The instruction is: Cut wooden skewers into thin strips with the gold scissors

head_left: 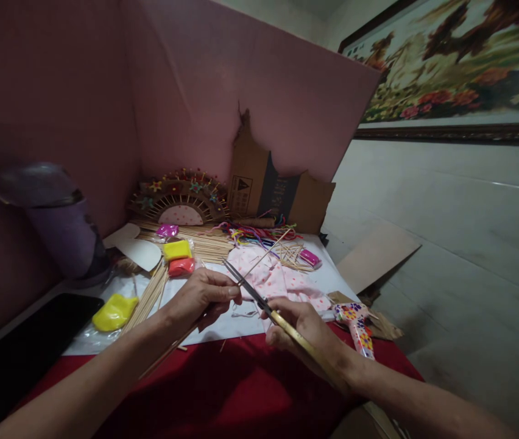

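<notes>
In my left hand (214, 296) I pinch a thin wooden stick (266, 255), which slants up to the right past my fingertips; a stretch of stick also shows below that hand. My right hand (298, 332) is closed on a pair of scissors (254, 295) with a yellowish handle. The scissor blades lie at the stick, just beside my left fingertips. Behind the blades, a pink cloth with red dots (282, 277) is bunched on the white sheet.
Bundles of sticks (147, 299) and clay packets, one yellow (116, 312), lie left. A decorated fan (177, 198) and torn cardboard (282, 195) stand behind. A flower-patterned glue gun (357, 326) is right, a black phone-like slab (40, 332) and purple container (61, 225) left.
</notes>
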`<action>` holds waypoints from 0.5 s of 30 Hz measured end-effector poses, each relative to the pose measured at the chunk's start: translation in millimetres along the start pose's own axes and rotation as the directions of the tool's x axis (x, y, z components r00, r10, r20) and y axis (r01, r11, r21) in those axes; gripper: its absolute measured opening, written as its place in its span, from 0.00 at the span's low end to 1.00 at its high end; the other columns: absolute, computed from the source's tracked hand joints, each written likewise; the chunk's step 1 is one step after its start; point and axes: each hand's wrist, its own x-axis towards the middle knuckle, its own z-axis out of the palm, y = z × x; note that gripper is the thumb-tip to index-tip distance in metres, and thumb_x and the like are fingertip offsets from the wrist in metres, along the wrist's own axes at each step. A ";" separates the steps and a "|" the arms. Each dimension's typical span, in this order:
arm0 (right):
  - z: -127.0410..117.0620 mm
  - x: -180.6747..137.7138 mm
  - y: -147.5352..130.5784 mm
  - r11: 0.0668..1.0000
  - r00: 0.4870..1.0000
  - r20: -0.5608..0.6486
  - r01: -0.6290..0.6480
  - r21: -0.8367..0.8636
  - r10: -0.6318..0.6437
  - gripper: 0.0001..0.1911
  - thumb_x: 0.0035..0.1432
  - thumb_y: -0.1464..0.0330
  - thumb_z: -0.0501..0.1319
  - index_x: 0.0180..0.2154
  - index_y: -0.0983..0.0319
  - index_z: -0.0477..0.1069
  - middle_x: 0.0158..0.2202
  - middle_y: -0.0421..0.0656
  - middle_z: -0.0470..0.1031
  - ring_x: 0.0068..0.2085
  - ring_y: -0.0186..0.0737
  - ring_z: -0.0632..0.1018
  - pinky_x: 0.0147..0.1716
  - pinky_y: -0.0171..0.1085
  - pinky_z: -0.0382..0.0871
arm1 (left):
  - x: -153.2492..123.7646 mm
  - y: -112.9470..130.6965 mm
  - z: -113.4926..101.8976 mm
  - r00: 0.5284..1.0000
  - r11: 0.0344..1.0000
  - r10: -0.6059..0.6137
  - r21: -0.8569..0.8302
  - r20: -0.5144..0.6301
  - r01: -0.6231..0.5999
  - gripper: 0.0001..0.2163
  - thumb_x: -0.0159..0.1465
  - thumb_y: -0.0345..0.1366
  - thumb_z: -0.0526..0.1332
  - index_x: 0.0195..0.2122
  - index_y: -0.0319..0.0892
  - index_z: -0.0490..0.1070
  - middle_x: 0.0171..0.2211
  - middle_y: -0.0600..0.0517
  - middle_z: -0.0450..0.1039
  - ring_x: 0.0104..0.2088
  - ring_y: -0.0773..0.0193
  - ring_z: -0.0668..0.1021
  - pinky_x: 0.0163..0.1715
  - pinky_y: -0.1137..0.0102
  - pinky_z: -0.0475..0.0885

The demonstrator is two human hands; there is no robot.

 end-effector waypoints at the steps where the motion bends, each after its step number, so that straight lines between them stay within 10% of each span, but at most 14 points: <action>1: -1.2 0.2 0.2 1.000 1.000 -0.004 0.002 -0.023 -0.002 0.22 0.48 0.50 0.60 0.31 0.63 0.66 0.23 0.37 0.62 0.24 0.30 0.61 0.21 0.30 0.53 | 0.1 0.5 1.0 1.000 1.000 0.013 0.026 -0.009 -0.012 0.10 0.50 0.38 0.61 0.20 0.36 0.70 0.06 0.59 0.55 0.06 0.77 0.53 0.07 0.78 0.42; 10: -11.7 -0.3 -5.7 0.994 0.999 0.033 0.007 -0.112 -0.003 0.26 0.49 0.46 0.56 0.32 0.64 0.68 0.25 0.40 0.66 0.26 0.33 0.64 0.23 0.30 0.56 | 0.7 -6.9 5.7 0.990 0.933 0.137 0.339 -0.038 -0.117 0.10 0.54 0.35 0.56 0.17 0.39 0.64 0.10 0.60 0.51 0.12 0.75 0.54 0.12 0.76 0.46; 15: -3.8 -1.2 0.4 0.990 1.000 -0.010 -0.028 -0.136 0.027 0.22 0.47 0.50 0.61 0.31 0.64 0.68 0.24 0.39 0.66 0.25 0.32 0.63 0.21 0.30 0.55 | 0.4 -17.5 8.5 0.916 0.647 0.400 0.719 -0.040 -0.252 0.14 0.58 0.35 0.53 0.16 0.39 0.61 0.14 0.58 0.54 0.18 0.72 0.58 0.20 0.74 0.51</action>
